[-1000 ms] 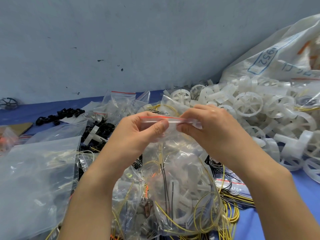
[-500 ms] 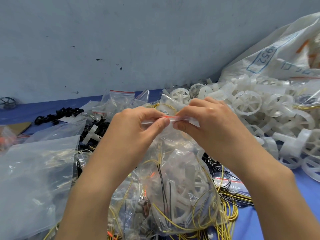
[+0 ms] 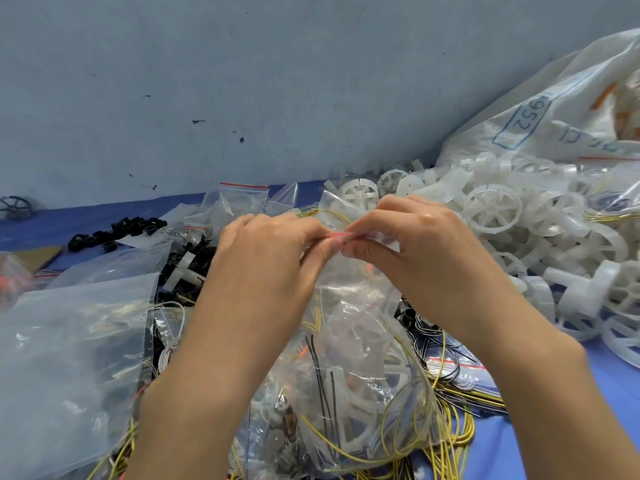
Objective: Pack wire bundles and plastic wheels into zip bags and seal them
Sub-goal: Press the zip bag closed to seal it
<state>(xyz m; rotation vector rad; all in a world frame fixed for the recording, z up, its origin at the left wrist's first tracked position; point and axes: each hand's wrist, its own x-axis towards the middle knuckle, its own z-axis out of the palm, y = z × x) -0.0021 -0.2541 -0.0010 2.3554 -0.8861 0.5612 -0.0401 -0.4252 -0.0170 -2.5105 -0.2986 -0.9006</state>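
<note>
We take this for a small-parts packing workshop. Its blue tabletop (image 3: 104,216), against a scuffed wall (image 3: 242,81), carries a heap of white plastic spoked wheels (image 3: 491,209), clear red-striped zip bags (image 3: 242,199) and a printed white sack (image 3: 554,109).

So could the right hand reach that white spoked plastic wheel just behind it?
Probably yes: the white spoked plastic wheel lies uncovered just beyond the right hand. But that hand is pinching the clear zip bag, so it must let go first.

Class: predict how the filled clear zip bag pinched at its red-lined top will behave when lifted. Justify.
Probably floppy: the clear zip bag sags crumpled below the left hand and right hand. Likely light: yellow wires, hollow white plastic wheel inside. Glossy film, perhaps slippery.
</note>
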